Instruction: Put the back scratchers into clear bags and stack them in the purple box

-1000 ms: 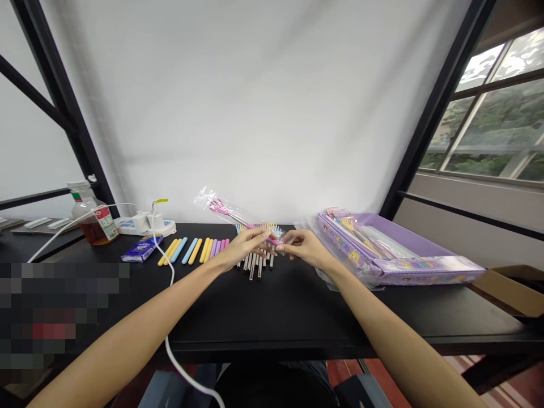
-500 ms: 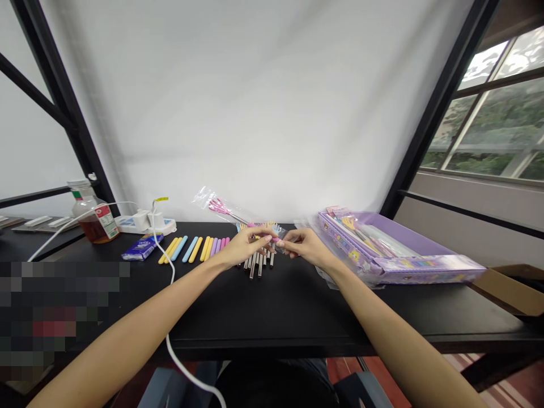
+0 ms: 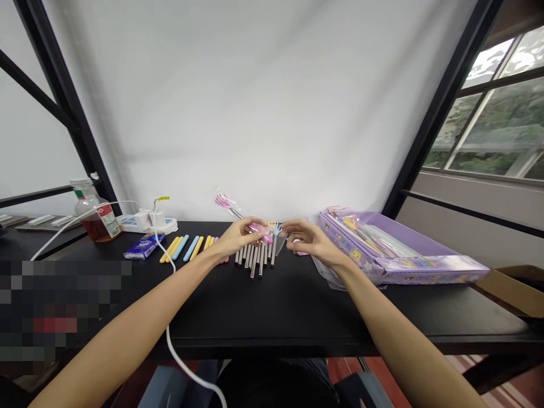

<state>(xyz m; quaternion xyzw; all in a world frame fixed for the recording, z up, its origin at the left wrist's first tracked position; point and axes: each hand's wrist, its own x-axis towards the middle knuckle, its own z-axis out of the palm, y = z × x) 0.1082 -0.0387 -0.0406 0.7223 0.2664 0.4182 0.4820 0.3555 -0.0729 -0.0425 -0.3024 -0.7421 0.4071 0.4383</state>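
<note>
- Head view, left hand [image 3: 243, 238]: fingers curl closed around the pink-handled fork [image 3: 258, 228], a firm grasp. Its pink tines point up and away from the person, and the fork is held just above the row of cutlery, not resting on the desk.
- Head view, right hand [image 3: 309, 241]: open, fingers loosely curved, grasping nothing that shows. It sits just beside the clear plastic film [image 3: 280, 241] at the fork's handle end. I cannot tell whether the film is still attached to the fork.
- Head view, directly below the hands: metal-stemmed cutlery [image 3: 254, 262] lies side by side on the black desk [image 3: 297, 317], with small coloured heads at the far end.
- Head view, left along the desk: pastel sticks [image 3: 182, 249], a blue tissue pack [image 3: 143, 247], a power strip [image 3: 147, 224] and a bottle of amber liquid [image 3: 97, 222].
- Head view, right along the desk: a purple cutlery box [image 3: 408, 252], with a cardboard box [image 3: 514, 294] at the edge.
- Judgement: the step in hand looks like handling this one fork and its film above the row. With the right hand open beside it, a fine pinch on thin, slippery plastic is what the pose calls for.
</note>
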